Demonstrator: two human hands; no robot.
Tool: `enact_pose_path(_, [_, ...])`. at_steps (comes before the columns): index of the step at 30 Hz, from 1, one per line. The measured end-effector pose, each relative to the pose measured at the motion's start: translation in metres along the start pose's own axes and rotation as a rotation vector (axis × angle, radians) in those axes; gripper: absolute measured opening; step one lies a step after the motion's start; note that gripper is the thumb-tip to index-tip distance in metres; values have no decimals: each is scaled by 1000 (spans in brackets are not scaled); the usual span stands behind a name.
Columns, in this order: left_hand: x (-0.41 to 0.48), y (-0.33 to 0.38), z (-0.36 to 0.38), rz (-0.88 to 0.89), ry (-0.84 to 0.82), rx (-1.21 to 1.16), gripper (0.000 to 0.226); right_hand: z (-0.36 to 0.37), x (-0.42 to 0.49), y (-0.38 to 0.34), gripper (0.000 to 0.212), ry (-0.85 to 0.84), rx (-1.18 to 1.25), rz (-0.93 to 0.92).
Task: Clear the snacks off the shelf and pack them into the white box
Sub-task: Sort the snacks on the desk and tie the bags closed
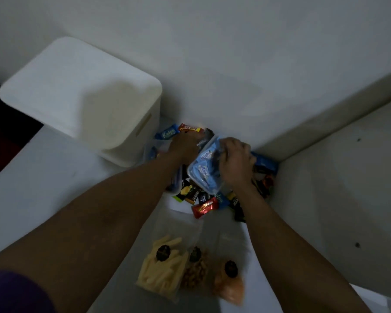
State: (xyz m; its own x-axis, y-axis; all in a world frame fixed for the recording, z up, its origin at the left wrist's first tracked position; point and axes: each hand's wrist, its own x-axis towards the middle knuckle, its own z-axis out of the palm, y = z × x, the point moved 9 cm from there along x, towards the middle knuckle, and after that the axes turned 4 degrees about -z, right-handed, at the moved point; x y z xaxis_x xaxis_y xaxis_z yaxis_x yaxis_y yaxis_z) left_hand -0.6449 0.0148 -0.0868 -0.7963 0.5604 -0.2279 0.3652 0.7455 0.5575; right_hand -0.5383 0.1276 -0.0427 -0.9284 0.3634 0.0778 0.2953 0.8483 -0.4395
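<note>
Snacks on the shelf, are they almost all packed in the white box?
Not nearly. I cannot see inside the white box. The right hand grips a clear tub of blue packets; the left hand reaches in beside it. Left to pack: loose wrapped bars and three clear bags on the shelf.

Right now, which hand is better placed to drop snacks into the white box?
Likely the left hand, nearer the white box; the right hand, farther off, grips the tub of blue packets.
</note>
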Motion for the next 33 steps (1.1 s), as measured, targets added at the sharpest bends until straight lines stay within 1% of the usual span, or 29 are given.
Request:
enact_pose_path(2, [9,5,3,39,-37,42,31,20,15,-14,47,-176,-125,-131])
enact_pose_path(3, [13,6,6,47,-54,68,30,29,19,-13,46,-253,-178,-157])
enact_pose_path(4, [17,4,10,53,-65,84,31,34,21,-9,42,-285,-225,-159])
enact_pose_path(6, [21,-1,15,33,-76,107,37,32,23,6,37,-273,-310,-102])
enact_pose_path(8, [23,-6,18,11,-56,136,46,33,20,26,45,-293,-363,0])
enact_pose_path(10, [24,-7,20,-27,-29,153,52,38,12,43,49,-370,-387,90])
enact_pose_path(12, [26,-8,22,-80,12,147,45,39,9,50,46,-421,-424,150])
enact_pose_path(13, [26,-10,22,-113,40,126,40,39,10,52,45,-433,-414,183])
enact_pose_path(14, [28,-13,22,-137,68,84,41,37,12,52,44,-429,-376,219])
enact_pose_path(15, [28,-17,23,-172,61,20,46,38,15,53,44,-423,-323,257])
enact_pose_path(17, [31,-27,28,-231,14,-124,66,37,21,53,51,-417,-264,298])
enact_pose_path(18, [31,-30,27,-244,2,-176,73,40,24,55,57,-436,-251,319])
enact_pose_path(19, [32,-32,24,-247,3,-202,73,44,26,60,65,-473,-233,355])
enact_pose_path(21, [36,-36,18,-235,33,-250,62,57,29,68,78,-562,-181,410])
enact_pose_path(23, [38,-42,13,-233,68,-329,52,68,34,66,79,-635,-115,406])
enact_pose_path(25, [40,-46,9,-230,99,-402,46,73,38,67,80,-642,-52,422])
enact_pose_path(27, [39,-49,2,-252,144,-419,41,68,40,63,85,-618,14,447])
enact_pose_path(28, [39,-51,-1,-262,166,-421,38,64,40,59,83,-601,29,439])
enact_pose_path(29, [39,-53,-1,-260,174,-457,36,62,42,58,76,-589,46,429])
enact_pose_path(31, [39,-55,1,-232,172,-580,33,62,46,61,54,-546,72,393])
enact_pose_path(33, [36,-63,-4,-245,231,-615,33,55,49,63,39,-415,125,384])
